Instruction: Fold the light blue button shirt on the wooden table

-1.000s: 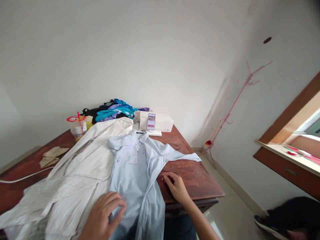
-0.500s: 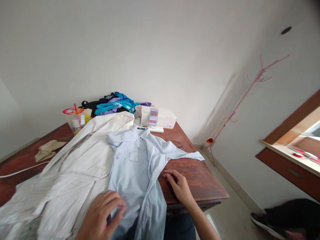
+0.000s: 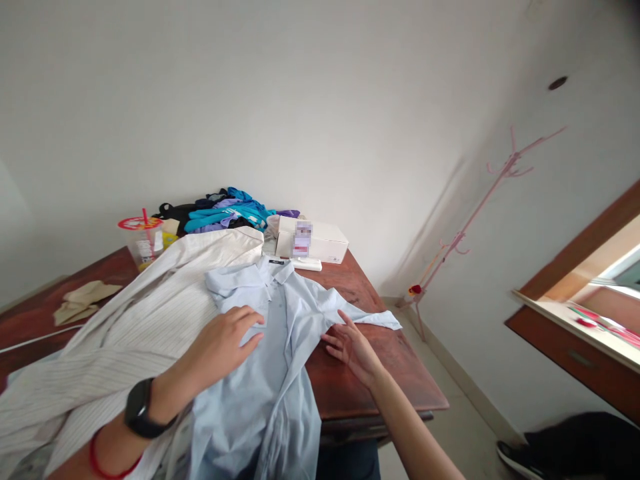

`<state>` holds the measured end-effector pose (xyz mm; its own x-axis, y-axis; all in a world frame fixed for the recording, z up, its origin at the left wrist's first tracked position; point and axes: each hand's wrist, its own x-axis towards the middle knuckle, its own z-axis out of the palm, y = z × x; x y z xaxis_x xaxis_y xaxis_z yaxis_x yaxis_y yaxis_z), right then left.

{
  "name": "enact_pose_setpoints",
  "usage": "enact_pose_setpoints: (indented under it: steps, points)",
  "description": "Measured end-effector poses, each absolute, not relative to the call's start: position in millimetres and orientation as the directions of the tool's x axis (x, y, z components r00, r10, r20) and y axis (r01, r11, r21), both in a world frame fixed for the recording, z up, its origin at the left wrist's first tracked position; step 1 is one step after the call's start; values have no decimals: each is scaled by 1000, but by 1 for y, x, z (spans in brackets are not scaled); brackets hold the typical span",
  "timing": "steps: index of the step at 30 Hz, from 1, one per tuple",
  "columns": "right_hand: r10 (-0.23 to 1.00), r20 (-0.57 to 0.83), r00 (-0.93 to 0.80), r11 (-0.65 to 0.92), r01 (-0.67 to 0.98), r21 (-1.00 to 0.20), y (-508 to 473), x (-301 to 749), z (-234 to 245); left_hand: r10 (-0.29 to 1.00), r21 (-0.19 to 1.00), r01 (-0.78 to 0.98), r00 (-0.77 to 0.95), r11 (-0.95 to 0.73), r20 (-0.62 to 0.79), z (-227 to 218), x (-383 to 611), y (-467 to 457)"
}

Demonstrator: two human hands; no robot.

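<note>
A light blue button-up shirt lies front up on the wooden table, its collar toward the wall and its lower end hanging over the near edge. One sleeve stretches out to the right; the left sleeve is folded over the chest. Over the shirt's left chest area is my left hand, fingers apart and holding nothing; whether it touches the cloth I cannot tell. My right hand, also with spread fingers, is beside the shirt's right side, just below the outstretched sleeve. Left of it lies a white striped shirt, partly beneath the blue one.
Behind the shirts are a white box, a heap of clothes and a plastic cup with a straw. A beige cloth lies on the table at left. A pink coat rack stands by the wall.
My left hand has moved forward from the lower part of the blue shirt to its chest. My right hand has shifted slightly, its fingers spreading toward the sleeve. The view has tilted slightly.
</note>
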<state>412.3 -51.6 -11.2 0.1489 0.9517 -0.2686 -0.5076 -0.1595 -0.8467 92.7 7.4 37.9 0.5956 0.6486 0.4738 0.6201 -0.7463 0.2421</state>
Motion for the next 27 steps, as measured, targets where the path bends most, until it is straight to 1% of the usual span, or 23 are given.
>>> enact_pose_setpoints:
  steps: [1,3,7,9,11,12,14,16,18,19,20,22,23,24,25,26,27]
  points:
    - [945,-278,170,-154,-517,-842,-44,414,-14,654,229,629,610,-743,447,35,96,20]
    - [928,-302,217,-151,-524,-838,-31,419,-18,665,176,668,605,-723,437,24,100,42]
    - [910,-305,282,-141,-482,-865,-18,431,-24,728,38,816,492,-577,477,-1,94,72]
    - [908,-299,292,-138,-466,-874,-19,440,-26,759,13,860,444,-511,476,-7,89,80]
    - [900,-307,309,-132,-476,-869,-22,450,-27,774,32,869,422,-493,471,-6,85,85]
    - [894,-314,320,-128,-489,-863,-24,457,-27,780,60,868,411,-493,471,-3,84,87]
    - [878,-332,344,-120,-513,-850,-29,470,-27,805,171,866,340,-470,486,7,79,90]
    - [869,-330,369,-103,-518,-849,-35,484,-26,837,341,854,178,-393,518,20,72,91]
    - [859,-318,401,-79,-510,-857,-40,496,-23,851,533,789,-27,-304,525,34,61,89]
    - [853,-311,419,-66,-506,-860,-42,502,-22,853,635,724,-125,-271,507,39,53,87]
    - [849,-304,432,-53,-502,-863,-44,507,-21,861,742,617,-197,-262,468,44,45,84]
    - [839,-300,455,-41,-496,-867,-49,516,-18,899,919,316,-287,-237,331,47,28,77]
    - [835,-300,461,-40,-492,-870,-52,521,-17,923,965,154,-293,-212,250,46,19,72]
    - [835,-304,459,-49,-488,-871,-55,525,-17,945,985,16,-280,-174,171,42,9,68]
    - [836,-312,451,-67,-481,-874,-58,529,-17,961,988,-82,-255,-131,106,37,-1,62]
    - [838,-318,443,-89,-463,-882,-63,533,-17,973,986,-134,-221,-94,62,30,-11,56]
    - [844,-315,434,-113,-431,-895,-67,537,-19,978,986,-152,-205,-74,42,23,-21,49]
